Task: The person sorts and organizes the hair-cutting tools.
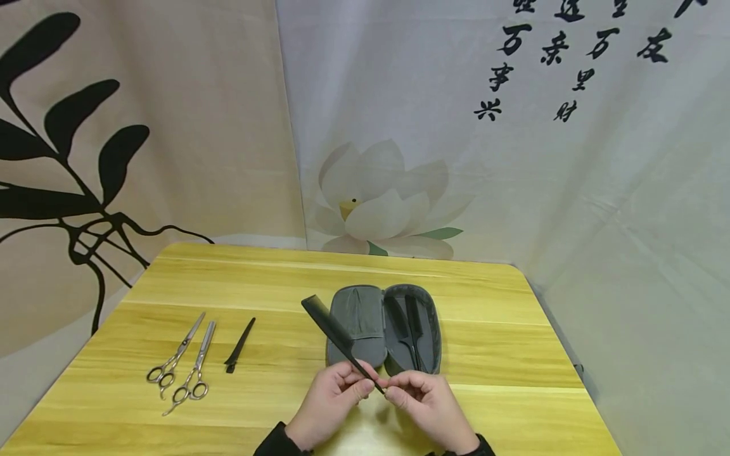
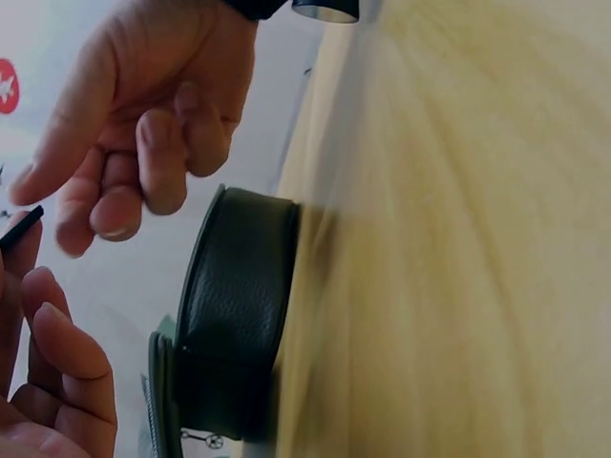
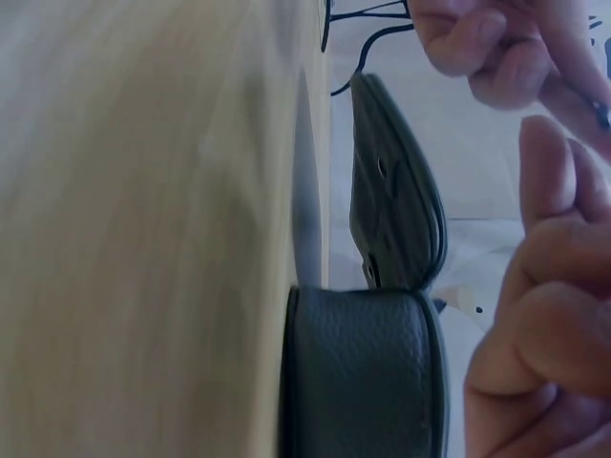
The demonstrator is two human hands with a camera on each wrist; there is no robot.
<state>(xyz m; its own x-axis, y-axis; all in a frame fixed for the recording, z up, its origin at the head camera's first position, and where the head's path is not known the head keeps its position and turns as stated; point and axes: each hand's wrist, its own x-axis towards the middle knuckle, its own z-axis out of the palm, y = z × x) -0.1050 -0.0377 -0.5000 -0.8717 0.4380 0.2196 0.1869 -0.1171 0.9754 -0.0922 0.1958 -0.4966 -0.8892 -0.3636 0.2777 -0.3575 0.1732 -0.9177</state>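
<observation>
By the left hand [image 1: 332, 404], one comb [image 1: 328, 326] is being pinched near the open case [image 1: 367, 349], the right hand [image 1: 426, 400] being held loosely at its tip. Work is seemingly being left unfinished: two more combs [image 1: 414, 316] are being housed inside; scissors [image 1: 184, 344] and a clip [image 1: 241, 345] are being spread outside, left.

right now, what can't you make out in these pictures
Head: part of the open case, behind the held comb.
Head: that comb's separate teeth, too small to count.
Head: the top wall characters, cut off by the upper edge.
Left wrist: what the dark round thing is, cut off above.
</observation>
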